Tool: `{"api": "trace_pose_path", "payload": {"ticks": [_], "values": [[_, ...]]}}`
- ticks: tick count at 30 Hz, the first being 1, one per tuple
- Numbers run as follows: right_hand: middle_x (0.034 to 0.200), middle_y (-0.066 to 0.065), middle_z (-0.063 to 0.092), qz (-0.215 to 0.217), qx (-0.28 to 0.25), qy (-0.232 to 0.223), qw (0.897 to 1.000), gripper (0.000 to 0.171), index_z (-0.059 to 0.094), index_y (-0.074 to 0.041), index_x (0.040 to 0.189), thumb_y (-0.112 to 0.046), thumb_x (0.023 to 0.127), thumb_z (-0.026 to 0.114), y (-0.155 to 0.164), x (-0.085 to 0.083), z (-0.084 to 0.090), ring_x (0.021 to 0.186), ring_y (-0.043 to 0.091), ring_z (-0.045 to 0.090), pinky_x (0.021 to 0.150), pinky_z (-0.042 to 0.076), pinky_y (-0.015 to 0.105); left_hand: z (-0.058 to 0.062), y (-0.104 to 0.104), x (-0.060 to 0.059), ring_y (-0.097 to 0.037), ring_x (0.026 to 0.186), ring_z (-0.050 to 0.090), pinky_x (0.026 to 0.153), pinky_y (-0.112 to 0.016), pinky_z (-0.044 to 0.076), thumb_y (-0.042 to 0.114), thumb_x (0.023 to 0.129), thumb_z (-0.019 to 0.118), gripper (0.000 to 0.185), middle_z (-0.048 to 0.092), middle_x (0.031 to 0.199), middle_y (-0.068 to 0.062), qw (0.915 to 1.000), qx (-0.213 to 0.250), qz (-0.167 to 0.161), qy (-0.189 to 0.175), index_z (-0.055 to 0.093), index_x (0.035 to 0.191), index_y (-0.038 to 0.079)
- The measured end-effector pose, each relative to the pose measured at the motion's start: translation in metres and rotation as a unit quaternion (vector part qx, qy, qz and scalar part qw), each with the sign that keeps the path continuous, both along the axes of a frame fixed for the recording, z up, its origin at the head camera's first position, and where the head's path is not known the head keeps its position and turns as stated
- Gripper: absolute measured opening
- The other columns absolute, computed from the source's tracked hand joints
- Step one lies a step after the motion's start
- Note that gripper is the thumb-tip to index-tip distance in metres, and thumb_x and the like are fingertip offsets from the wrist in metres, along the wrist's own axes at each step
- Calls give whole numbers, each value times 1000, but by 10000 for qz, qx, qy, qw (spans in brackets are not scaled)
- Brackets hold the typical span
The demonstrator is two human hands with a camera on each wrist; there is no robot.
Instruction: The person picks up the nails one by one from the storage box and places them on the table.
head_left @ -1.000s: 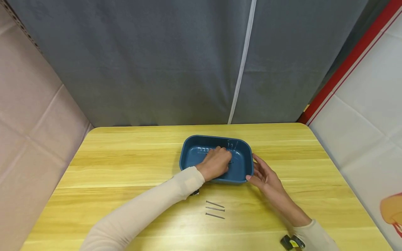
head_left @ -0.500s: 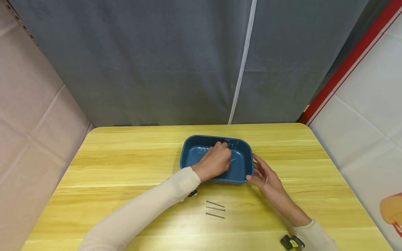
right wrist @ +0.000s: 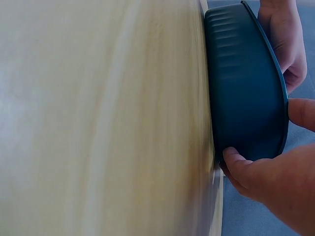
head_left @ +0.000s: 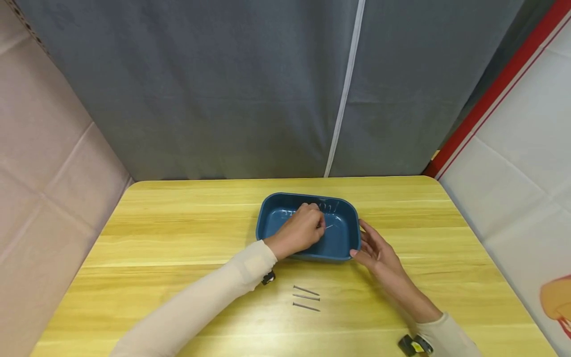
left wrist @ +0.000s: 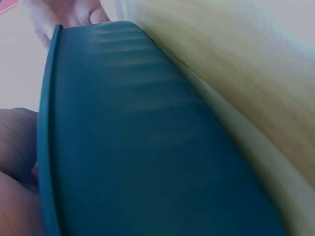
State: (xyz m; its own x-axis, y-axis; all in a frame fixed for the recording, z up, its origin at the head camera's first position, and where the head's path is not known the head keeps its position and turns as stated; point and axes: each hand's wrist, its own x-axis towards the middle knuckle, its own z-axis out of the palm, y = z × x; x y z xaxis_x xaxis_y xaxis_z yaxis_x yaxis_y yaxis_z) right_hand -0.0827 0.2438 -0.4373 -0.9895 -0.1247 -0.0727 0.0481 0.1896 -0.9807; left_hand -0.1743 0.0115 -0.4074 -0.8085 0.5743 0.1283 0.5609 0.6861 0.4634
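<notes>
A dark blue rectangular tray (head_left: pixel 341 240) with rounded corners stands on the wooden table. My left hand (head_left: pixel 301 229) reaches over its front wall, fingers curled inside it; they seem to pinch a nail, but the fingertips are mostly hidden. My right hand (head_left: pixel 379 253) holds the tray's right end, thumb at the front corner and fingers along the side. In the right wrist view, fingers (right wrist: pixel 241 167) of that hand touch the tray (right wrist: pixel 246 88) low on its wall. Three grey nails (head_left: pixel 306 298) lie roughly parallel in front of the tray.
The light wooden table (head_left: pixel 187 218) ends at a grey curtain (head_left: pixel 223 99) behind the tray. Pale panels (head_left: pixel 522 163) stand at both sides. Small dark devices (head_left: pixel 415 344) are strapped at the wrists.
My left hand has shifted a little left within the tray, and the nail that showed beside its fingers is no longer visible there. The right hand and the three nails stay put.
</notes>
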Motion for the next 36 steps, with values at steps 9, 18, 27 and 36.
{"api": "trace_pose_path", "payload": {"ticks": [9, 18, 27, 36], "values": [[163, 29, 47, 13, 17, 57, 10000, 81, 23, -5, 174, -8, 107, 69, 0, 0, 2, 149, 45, 47, 102, 46, 9, -2, -9, 2, -24, 107, 64, 111, -44, 51, 9, 103, 77, 12, 70, 106, -5, 9912, 1105, 295, -669, 80, 92, 7], [163, 29, 47, 22, 36, 98, 9999, 81, 24, -4, 174, -7, 107, 70, 2, 0, 1, 149, 44, 48, 103, 46, 8, -1, -17, 5, -17, 108, 68, 96, -37, 58, 13, 106, 74, 13, 74, 116, -2, 9740, 1782, 350, -1351, 82, 96, 8], [163, 29, 47, 33, -10, 103, 9999, 81, 23, -4, 174, -7, 107, 69, 2, -1, 1, 149, 45, 47, 103, 47, 9, 0, -22, 8, -14, 110, 67, 96, -34, 56, 14, 107, 73, 14, 74, 115, 1, 9609, 2164, 247, -1711, 82, 101, 5], [161, 29, 48, 19, 0, 54, 10000, 81, 23, -5, 175, -8, 107, 69, 3, -2, 0, 148, 45, 48, 102, 47, 9, 1, -27, 12, -16, 119, 67, 104, -36, 56, 14, 106, 74, 15, 77, 118, 0, 9347, 2791, 155, -2197, 82, 109, 2]]}}
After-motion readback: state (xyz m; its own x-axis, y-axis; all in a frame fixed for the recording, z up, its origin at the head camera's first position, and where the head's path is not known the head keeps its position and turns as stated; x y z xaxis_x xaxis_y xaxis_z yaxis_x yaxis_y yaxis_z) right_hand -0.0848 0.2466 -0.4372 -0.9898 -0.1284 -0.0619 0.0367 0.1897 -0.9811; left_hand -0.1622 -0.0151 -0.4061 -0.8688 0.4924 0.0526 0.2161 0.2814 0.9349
